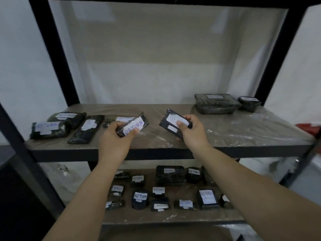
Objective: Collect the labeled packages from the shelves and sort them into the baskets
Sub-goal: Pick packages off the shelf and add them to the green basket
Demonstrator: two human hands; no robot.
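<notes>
Black-framed shelf unit, plastic-covered upper shelf under the left hand and right hand, black labeled packages left of the left hand, two black containers beyond the right hand, lower shelf below both hands crowded with small labeled packages.

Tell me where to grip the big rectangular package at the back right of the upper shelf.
Grip the big rectangular package across its short sides, coming from the front with both hands: it lies flat and wide, and a smaller package sits close on its right.
</notes>
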